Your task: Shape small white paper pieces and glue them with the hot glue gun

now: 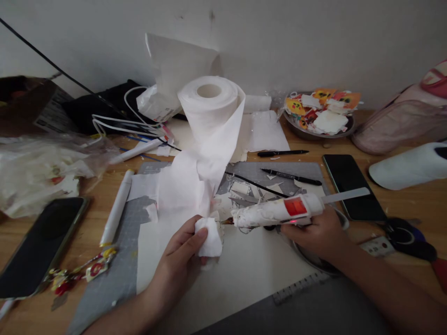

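My right hand (319, 235) is closed round the handle of a white hot glue gun (272, 210) with a red patch on its side. A clear glue stick (345, 195) sticks out of the gun's back end. My left hand (186, 249) pinches a small white padded piece (210, 238), apparently covered with paper, between thumb and fingers. The gun's nozzle (227, 221) points left at that piece's right edge; whether they touch I cannot tell. Below both hands lies a sheet of white paper (251, 279) on a grey cutting mat (104, 288).
Behind my hands stands a paper roll (209, 111), its loose end trailing forward. A bowl (319, 132) of colourful cutouts is at the back right. Phones (354, 186) lie on both sides. Pens (291, 177), paper scraps, scissors (412, 239) and a ruler (300, 286) surround the work area.
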`<state>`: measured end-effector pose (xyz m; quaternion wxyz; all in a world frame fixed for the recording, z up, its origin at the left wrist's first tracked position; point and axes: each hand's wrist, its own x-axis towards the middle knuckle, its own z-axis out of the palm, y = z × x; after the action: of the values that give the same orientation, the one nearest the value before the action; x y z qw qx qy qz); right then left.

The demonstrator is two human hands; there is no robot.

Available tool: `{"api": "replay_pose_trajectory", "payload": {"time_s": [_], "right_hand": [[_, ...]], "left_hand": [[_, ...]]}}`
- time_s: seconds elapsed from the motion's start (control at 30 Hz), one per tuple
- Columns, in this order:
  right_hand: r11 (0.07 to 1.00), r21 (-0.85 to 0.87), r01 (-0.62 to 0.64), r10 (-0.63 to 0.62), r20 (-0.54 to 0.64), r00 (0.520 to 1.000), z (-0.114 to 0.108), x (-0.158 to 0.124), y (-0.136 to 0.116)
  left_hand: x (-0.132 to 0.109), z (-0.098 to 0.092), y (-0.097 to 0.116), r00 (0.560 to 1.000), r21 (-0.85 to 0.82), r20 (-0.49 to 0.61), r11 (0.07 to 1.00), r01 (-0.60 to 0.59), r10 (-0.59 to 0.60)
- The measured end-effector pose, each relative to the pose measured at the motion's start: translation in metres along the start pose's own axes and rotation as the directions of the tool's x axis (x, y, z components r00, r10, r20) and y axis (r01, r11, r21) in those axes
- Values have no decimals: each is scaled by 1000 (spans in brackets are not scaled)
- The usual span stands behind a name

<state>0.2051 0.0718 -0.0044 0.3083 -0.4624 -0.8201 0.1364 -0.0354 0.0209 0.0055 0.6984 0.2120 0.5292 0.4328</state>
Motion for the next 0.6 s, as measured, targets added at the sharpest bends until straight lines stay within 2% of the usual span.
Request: {"api": "replay_pose_trajectory", "payload": {"time_s": [0.27,0.43,0.5,0.6], "right_hand": [[999,-46,-12,10,-41,999,1,-2,1],[976,116,-183,193,-84,978,2,-3,1],[959,165,-228,245,-85,966,3,-2,0],[957,138,-256,273,-119,955,2,0,0]], "left_hand": [[1,0,-1,1000,10,-7,1000,-18,18],[2,0,-1,1000,34,13,999,-27,27],[2,0,-1,999,96,36,995,-17,13],[1,-1,0,994,358,109,933,-45,6]]}}
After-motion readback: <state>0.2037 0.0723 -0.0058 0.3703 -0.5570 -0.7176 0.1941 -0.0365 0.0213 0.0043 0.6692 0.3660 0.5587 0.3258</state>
